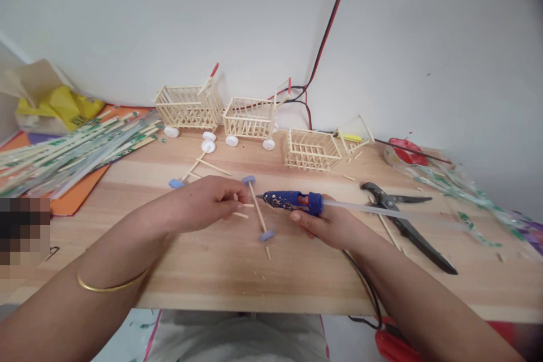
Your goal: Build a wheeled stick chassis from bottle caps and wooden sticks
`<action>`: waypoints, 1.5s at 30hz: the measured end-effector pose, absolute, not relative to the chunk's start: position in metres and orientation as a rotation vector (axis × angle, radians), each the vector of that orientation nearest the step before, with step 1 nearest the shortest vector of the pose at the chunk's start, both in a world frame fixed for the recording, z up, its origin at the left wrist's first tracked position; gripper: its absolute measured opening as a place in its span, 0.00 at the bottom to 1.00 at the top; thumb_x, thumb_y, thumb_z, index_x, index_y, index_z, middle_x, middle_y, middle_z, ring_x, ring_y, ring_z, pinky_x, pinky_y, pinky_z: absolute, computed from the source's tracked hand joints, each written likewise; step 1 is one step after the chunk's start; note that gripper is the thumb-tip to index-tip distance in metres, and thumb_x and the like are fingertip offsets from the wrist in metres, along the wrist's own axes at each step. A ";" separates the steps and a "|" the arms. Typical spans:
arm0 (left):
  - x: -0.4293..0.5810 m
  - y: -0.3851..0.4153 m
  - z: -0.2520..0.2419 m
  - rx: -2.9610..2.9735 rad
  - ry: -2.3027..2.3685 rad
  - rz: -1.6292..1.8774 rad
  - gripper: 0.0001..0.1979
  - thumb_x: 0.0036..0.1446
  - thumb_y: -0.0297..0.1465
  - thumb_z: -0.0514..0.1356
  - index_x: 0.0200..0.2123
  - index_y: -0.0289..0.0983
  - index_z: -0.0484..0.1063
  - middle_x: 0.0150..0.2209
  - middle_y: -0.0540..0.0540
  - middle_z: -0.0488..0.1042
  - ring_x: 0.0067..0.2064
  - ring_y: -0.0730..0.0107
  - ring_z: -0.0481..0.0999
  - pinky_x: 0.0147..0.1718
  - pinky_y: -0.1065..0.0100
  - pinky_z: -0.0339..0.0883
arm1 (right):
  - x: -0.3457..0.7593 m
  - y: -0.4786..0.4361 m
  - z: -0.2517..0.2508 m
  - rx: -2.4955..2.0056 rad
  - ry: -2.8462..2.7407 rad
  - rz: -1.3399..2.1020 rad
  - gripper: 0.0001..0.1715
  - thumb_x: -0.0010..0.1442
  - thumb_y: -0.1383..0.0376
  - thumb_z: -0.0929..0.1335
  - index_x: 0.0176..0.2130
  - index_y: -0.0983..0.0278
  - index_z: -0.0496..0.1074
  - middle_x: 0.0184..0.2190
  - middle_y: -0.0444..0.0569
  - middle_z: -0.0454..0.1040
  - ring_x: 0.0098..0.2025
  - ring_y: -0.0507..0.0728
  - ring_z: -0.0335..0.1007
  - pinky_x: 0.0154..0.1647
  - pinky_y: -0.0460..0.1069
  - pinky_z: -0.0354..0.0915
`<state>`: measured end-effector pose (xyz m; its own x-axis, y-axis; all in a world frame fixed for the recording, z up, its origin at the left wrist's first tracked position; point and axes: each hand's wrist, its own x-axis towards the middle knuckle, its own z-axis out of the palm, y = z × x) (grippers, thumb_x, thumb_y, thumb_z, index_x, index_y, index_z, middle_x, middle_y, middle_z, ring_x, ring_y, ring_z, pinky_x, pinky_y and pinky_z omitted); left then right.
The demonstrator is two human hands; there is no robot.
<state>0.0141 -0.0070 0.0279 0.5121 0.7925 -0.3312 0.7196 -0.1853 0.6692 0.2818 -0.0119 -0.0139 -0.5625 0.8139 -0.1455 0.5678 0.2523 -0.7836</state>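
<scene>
My right hand [324, 226] is wrapped round a blue hot glue gun [282, 201], with a long clear glue stick [360, 206] coming out of its back. The nozzle points left, close to a thin wooden axle [260, 215] that carries a blue wheel [266, 236] near each end. Left of the axle, my left hand [212, 201] pinches a thin wooden stick [247, 205] whose end lies at the axle. Whether they touch is unclear. Beyond my left hand lie more sticks [197, 164] and a light-blue piece [176, 183], partly covered by it.
Along the wall stand two wheeled stick carts [186, 107] [250, 119] and one cart without visible wheels [314, 150]. Wrapped chopsticks [85, 150] are heaped at left. Black pruning shears [407, 226] lie at right, near a red-and-white container [407, 153]. A black cord [367, 283] hangs over the front edge.
</scene>
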 end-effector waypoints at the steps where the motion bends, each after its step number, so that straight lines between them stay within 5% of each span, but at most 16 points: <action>1: 0.015 -0.007 0.027 1.924 1.265 0.128 0.09 0.56 0.34 0.52 0.33 0.38 0.69 0.24 0.53 0.66 0.27 0.75 0.65 0.26 0.73 0.56 | 0.282 -0.012 -0.014 -1.276 -2.241 1.211 0.26 0.61 0.48 0.62 0.23 0.64 0.65 0.17 0.42 0.64 0.19 0.48 0.59 0.18 0.43 0.55; 10: 0.019 -0.003 0.017 1.974 1.387 0.131 0.09 0.55 0.35 0.52 0.29 0.37 0.67 0.23 0.52 0.68 0.25 0.74 0.65 0.26 0.72 0.55 | 0.281 -0.011 -0.008 -1.256 -2.245 1.228 0.26 0.61 0.48 0.61 0.23 0.64 0.65 0.16 0.41 0.62 0.19 0.48 0.57 0.18 0.43 0.54; 20: 0.026 0.000 0.016 2.007 1.445 0.098 0.10 0.55 0.36 0.52 0.28 0.36 0.68 0.22 0.52 0.68 0.26 0.72 0.66 0.27 0.71 0.55 | 0.280 -0.011 -0.005 -1.259 -2.213 1.292 0.25 0.60 0.47 0.62 0.34 0.64 0.73 0.16 0.40 0.61 0.18 0.48 0.56 0.17 0.43 0.52; 45: 0.026 0.000 0.010 2.007 1.455 0.108 0.11 0.56 0.37 0.53 0.29 0.37 0.70 0.23 0.52 0.69 0.28 0.71 0.67 0.29 0.71 0.55 | 0.281 -0.009 -0.006 -1.259 -2.231 1.302 0.26 0.60 0.46 0.62 0.36 0.66 0.73 0.17 0.40 0.61 0.19 0.48 0.56 0.18 0.43 0.52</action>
